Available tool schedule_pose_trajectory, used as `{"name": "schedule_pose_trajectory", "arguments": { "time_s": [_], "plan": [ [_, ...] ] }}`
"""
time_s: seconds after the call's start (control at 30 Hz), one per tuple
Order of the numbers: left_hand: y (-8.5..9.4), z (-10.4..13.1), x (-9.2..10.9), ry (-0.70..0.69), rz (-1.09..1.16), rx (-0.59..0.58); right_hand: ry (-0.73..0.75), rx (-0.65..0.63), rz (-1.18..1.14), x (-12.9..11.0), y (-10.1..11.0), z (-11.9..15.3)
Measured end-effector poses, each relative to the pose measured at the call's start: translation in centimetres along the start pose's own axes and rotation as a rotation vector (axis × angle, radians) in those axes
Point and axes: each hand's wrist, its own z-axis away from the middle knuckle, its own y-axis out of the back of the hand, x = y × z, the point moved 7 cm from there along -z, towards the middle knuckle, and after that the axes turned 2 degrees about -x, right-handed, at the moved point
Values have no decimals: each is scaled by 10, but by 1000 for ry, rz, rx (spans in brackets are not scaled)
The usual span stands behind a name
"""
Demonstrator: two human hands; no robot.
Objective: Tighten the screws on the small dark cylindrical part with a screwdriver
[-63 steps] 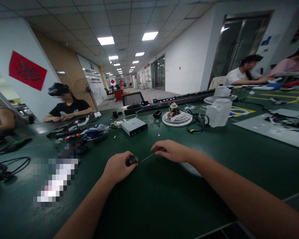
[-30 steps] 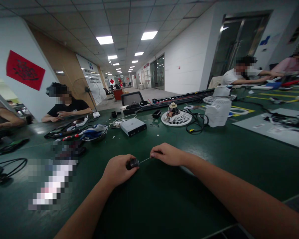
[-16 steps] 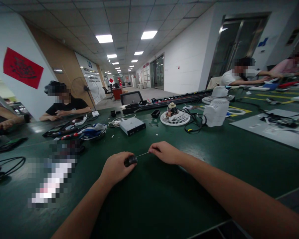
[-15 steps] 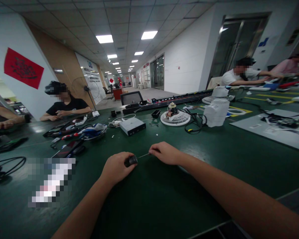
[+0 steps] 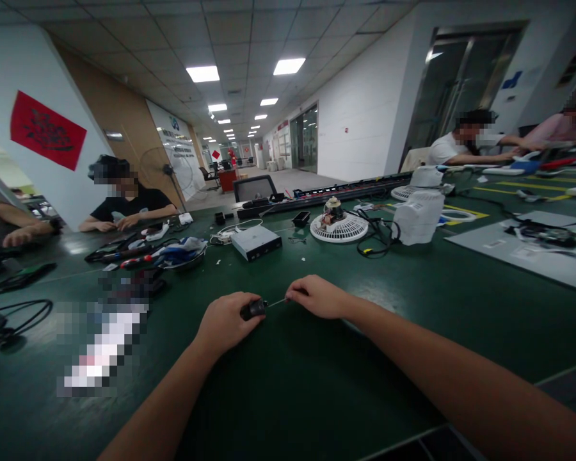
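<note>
My left hand (image 5: 230,320) is closed around the black handle (image 5: 255,309) of what looks like a screwdriver, just above the green tabletop. A thin metal shaft (image 5: 276,302) runs from the handle to the right. The fingertips of my right hand (image 5: 314,296) pinch the far end of that shaft, so its tip is hidden. Beyond my hands lies a silver disc drive (image 5: 255,243). Behind my right hand sits a white fan grille (image 5: 338,229) with an exposed motor on it.
A white plastic housing (image 5: 418,216) with black cables stands at the right, near a grey panel (image 5: 532,256). Tools and a bowl with blue cloth (image 5: 185,251) lie left. A blurred-out bright object (image 5: 106,349) is by my left forearm. Other people sit across the table.
My hands hold nearly the same pose on the screwdriver. The whole view has shifted slightly. At the far left, another person's hand has moved a little.
</note>
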Motion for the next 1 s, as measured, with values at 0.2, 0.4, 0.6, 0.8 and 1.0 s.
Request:
{"name": "schedule_pose_trajectory", "arguments": {
  "time_s": [0.2, 0.4, 0.6, 0.8, 1.0],
  "plan": [
    [1, -1, 2, 24, -13, 8, -8, 74, 81, -4, 5, 1],
    [0, -2, -8, 144, -16, 12, -233, 283, 127, 7, 18, 5],
    [-5, -2, -21, 260, -17, -20, -296, 257, -122, 6, 2, 1],
    [-12, -4, -23, 262, -3, -40, -169, 284, -24, -25, -7, -1],
    [-13, -3, -23, 258, 59, -87, -152, 116, -49, -20, -26, -12]
  ]
}}
